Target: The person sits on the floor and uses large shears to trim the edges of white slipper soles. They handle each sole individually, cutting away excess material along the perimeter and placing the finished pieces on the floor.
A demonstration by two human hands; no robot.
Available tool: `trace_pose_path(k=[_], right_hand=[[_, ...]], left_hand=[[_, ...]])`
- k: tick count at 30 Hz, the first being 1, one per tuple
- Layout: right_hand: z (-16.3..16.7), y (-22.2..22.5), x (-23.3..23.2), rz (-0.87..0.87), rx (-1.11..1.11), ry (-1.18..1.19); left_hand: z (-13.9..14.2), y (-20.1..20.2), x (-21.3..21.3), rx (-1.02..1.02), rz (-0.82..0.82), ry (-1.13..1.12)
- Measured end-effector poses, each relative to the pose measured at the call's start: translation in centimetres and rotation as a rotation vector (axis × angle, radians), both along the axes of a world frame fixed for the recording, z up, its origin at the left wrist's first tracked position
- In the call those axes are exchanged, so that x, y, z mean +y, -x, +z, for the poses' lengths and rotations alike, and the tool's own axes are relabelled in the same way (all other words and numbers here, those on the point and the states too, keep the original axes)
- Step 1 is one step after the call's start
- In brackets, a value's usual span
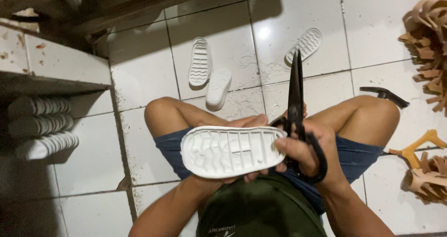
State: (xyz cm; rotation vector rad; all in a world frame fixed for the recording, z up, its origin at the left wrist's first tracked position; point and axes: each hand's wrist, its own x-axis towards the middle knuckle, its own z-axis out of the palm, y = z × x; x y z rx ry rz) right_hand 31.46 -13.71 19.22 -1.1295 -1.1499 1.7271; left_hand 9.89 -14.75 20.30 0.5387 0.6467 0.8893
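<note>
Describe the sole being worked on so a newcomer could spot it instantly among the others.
Start at the seated person's lap. The white sole lies there tread up, gripped by the left hand beside the black shears in the right hand. Unlike the three soles on the floor tiles, it is held.

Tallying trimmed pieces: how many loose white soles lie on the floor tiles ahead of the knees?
3: a tread-up sole, a smooth-side-up sole touching it below, and a far sole to the right. Another is in the left hand; stacked ones on the shelf aren't counted.
</note>
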Motion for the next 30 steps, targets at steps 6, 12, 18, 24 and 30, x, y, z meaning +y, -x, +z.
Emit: trace_pose_path(k=[6,12,18,24,30], right_hand=[[-2.0,-0.2,1.6,-0.062,0.336,0.359],[-0.2,-1.8,0.2,0.115,-0.535,-0.467],[2.5,-1.4,-0.9,0.048,-0.810,-0.489],[3.0,-1.3,-0.8,0.141,-0.865,-0.738],[2.9,-1.4,0.0,0.097,-0.818,-0.626]], left_hand=[[1.5,-1.2,-1.6,0.308,0.166,-0.399],[1.3,1.8,-0.8,0.473,0.452,-0.510],[2.7,2.9,-1.6,0.782,0.430,-0.685],[3.5,2.8,-2.1,0.836,0.370,-0.598],[2.7,2.8,-2.1,0.629,0.392,-0.531]])
